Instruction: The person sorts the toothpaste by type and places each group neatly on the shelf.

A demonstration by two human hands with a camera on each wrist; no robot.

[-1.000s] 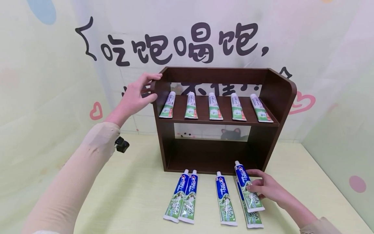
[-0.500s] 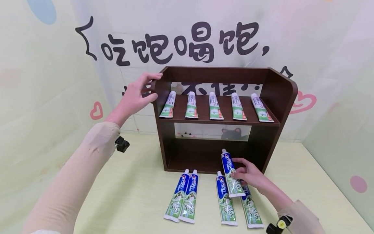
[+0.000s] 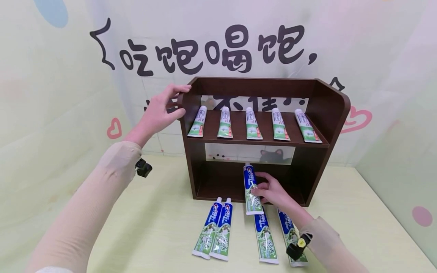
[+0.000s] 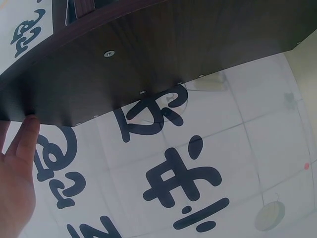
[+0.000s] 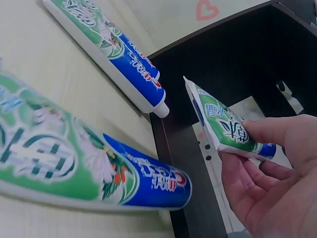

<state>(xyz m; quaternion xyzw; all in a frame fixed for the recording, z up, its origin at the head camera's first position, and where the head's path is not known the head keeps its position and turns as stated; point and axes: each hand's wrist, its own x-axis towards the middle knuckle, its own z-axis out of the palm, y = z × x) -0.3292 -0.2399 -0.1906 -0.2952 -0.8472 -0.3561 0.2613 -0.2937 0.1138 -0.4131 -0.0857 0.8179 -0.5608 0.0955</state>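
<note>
My right hand point(image 3: 274, 191) pinches a blue-and-green toothpaste tube point(image 3: 250, 181) between thumb and fingers. The tube is raised in front of the shelf's lower compartment, cap end up and away. Seen from the right wrist, the thumb lies on the printed face of the held tube point(image 5: 225, 124). My left hand point(image 3: 158, 110) rests at the upper left corner of the dark brown shelf point(image 3: 256, 143), its fingers touching the side panel. The left wrist view shows part of this hand point(image 4: 20, 178) against that panel.
Several white-and-green tubes point(image 3: 253, 127) lie in a spaced row on the upper shelf. On the table before the shelf are two overlapping blue-and-green tubes point(image 3: 206, 231), another tube point(image 3: 265, 239) and one at right point(image 3: 286, 225), partly behind my right wrist.
My right hand has carried its tube left and up, from above the rightmost tube to the front of the lower compartment. My left hand stays on the shelf.
</note>
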